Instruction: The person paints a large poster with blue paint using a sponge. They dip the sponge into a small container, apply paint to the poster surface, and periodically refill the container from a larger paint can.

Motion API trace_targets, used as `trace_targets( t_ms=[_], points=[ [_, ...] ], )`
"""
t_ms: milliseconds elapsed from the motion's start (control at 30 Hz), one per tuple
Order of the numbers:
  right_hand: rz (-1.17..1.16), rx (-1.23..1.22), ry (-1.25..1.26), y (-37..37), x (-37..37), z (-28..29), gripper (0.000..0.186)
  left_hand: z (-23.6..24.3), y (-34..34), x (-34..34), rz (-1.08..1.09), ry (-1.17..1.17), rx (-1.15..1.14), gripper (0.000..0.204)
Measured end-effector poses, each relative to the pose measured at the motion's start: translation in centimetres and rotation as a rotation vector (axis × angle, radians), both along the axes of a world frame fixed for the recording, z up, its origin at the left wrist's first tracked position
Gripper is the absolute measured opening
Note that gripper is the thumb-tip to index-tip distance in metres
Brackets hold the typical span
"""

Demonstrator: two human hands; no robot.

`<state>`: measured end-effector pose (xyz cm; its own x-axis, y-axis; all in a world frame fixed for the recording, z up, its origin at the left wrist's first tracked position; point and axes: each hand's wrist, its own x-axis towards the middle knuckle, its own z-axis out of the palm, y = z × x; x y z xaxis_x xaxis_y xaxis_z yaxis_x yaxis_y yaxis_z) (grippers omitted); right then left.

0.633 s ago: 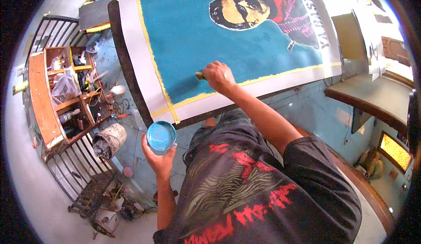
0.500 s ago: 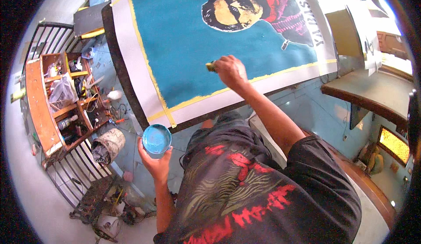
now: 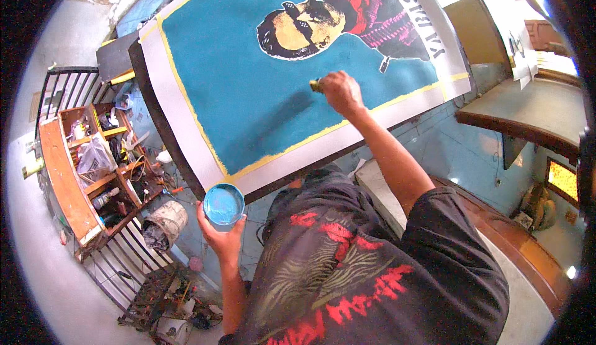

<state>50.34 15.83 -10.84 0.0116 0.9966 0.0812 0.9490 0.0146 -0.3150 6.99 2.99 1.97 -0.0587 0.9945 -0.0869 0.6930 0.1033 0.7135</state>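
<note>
A large sheet with a teal painted field (image 3: 217, 90), a portrait in dark glasses (image 3: 301, 28), pale margins and yellow borders lies on a dark board. My right hand (image 3: 340, 94) grips a small paintbrush (image 3: 316, 85) over the teal area, below the portrait, casting a shadow down to the left; whether the bristles touch the paint I cannot tell. My left hand (image 3: 220, 239) holds a round container of light blue paint (image 3: 223, 203) just below the sheet's bottom left corner, its fingers wrapped round the side.
A wooden compartmented cabinet (image 3: 56, 177) full of odds and ends stands at left, beside black metal railings (image 3: 124, 270) and a stained bucket (image 3: 164, 224). A brown-edged counter (image 3: 521, 112) and propped boards (image 3: 490, 35) are at right. Tiled floor shows below the board.
My right hand with the brush has moved rightward and up across the teal field. The view has shifted, so the sheet appears further left. The paint container stays in my left hand.
</note>
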Motion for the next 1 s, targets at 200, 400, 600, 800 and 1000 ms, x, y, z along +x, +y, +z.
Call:
trace_targets(
  t_ms=[200, 400, 600, 800, 1000],
  points=[
    [-0.284, 0.045, 0.007, 2.7, 7.9, 1.3, 0.014, 0.6, 0.0, 2.5, 0.004, 0.045, -0.014, 0.103],
    [-0.132, -0.017, 0.011, 4.3, 10.8, 0.3, 0.014, 0.7, 0.1, 5.7, 0.02, 0.02, -0.015, 0.103],
    [0.018, 0.039, 0.036, 4.7, 10.4, 1.2, 0.012, 0.7, 0.4, 8.3, 0.027, 0.003, -0.001, 0.104],
    [0.072, -0.052, 0.025, 1.0, 7.7, -1.2, 0.011, 0.9, 0.8, 10.2, 0.033, -0.01, -0.021, 0.104],
    [0.132, -0.091, 0.035, 0.1, 6.4, 0.3, 0.011, 0.7, 0.5, 11.1, 0.084, -0.063, -0.031, 0.103]
  ],
)
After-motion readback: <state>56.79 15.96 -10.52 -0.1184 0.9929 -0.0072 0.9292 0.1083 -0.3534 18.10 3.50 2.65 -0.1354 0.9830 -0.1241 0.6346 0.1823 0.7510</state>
